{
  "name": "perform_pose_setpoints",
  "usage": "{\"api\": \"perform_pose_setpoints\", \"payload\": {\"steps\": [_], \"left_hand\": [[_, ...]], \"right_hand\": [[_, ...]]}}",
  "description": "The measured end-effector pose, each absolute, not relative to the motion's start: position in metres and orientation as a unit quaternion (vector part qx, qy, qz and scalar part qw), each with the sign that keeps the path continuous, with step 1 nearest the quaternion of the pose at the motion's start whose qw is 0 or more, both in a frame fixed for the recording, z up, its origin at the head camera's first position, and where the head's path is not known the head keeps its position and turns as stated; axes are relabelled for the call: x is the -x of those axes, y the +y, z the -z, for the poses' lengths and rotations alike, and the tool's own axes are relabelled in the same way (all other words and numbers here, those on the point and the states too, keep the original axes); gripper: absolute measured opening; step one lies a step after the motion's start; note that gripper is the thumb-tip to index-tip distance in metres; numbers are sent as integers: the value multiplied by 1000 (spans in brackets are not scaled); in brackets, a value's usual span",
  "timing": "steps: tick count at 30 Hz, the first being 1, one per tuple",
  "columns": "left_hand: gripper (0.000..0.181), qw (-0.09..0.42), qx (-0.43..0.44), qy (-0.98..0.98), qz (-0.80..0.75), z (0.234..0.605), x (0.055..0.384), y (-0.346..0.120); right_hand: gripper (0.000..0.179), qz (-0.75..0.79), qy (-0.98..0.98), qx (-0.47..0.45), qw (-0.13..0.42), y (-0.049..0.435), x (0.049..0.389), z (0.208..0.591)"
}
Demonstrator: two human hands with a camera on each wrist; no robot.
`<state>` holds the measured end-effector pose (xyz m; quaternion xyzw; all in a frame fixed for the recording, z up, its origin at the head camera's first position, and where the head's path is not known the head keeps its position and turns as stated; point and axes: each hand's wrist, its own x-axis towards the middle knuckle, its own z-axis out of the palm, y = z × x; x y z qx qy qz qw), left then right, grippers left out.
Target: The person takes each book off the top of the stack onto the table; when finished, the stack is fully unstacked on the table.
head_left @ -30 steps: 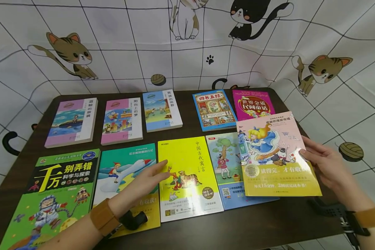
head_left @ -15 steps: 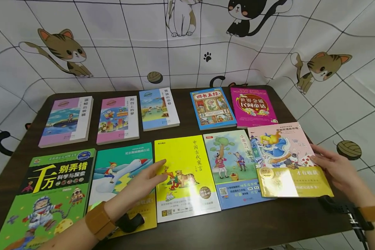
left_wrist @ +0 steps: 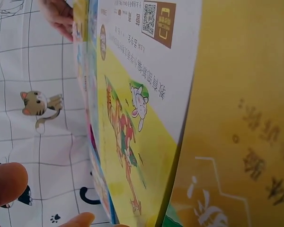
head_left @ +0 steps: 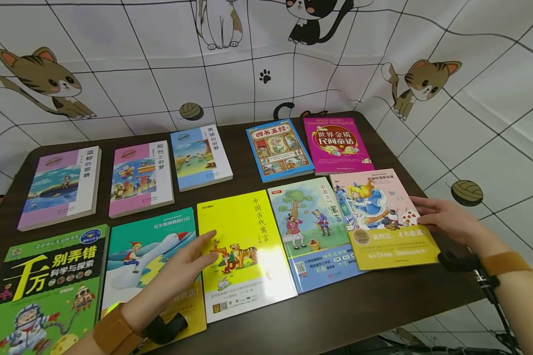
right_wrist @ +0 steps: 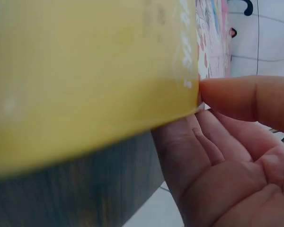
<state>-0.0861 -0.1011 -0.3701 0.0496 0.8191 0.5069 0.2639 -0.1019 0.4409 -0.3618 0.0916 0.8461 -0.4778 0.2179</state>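
A paperback book with a pink top, a blonde girl in a blue dress and a golden lower half (head_left: 393,249) lies at the right of the front row. Its left part overlaps a light green and blue book (head_left: 311,236). My right hand (head_left: 446,219) pinches its right edge, thumb above and fingers beneath, as the right wrist view (right_wrist: 217,179) confirms. Over the left edge of a bright yellow book (head_left: 228,217) hovers my left hand (head_left: 184,264), fingers extended and holding nothing. Under that forearm lies a teal and gold book (head_left: 160,229).
A green and black book (head_left: 49,281) lies at the front left. Along the back are two pink-and-white books (head_left: 57,182), a blue-and-white one (head_left: 200,158), a blue-bordered one (head_left: 277,150) and a magenta one (head_left: 337,162). A cat-print cloth (head_left: 137,74) hangs behind the dark table (head_left: 257,340).
My right hand has lowered the pink and gold book and shifted it right, uncovering more of the light green book and the magenta one. The head view has turned rightward; my left hand keeps its pose.
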Motion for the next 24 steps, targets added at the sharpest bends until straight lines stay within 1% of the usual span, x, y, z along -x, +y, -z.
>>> {"api": "perform_pose_setpoints", "payload": {"steps": [4, 10, 12, 14, 20, 24], "left_hand": [[59, 265, -45, 822, -502, 371, 86, -102], [60, 276, -24, 825, -493, 371, 85, -106], [61, 279, -20, 824, -492, 370, 84, -107], [61, 278, -18, 824, -493, 369, 84, -108], [60, 274, -26, 823, -497, 370, 82, -108], [60, 273, -27, 824, -496, 370, 80, -107]], "right_hand": [[63, 465, 850, -93, 231, 445, 107, 363], [67, 422, 861, -84, 272, 444, 119, 364], [68, 414, 863, -84, 278, 442, 123, 365], [68, 408, 866, -89, 275, 442, 125, 366], [70, 381, 886, -114, 237, 448, 123, 372], [69, 364, 896, -125, 221, 449, 121, 373]]}}
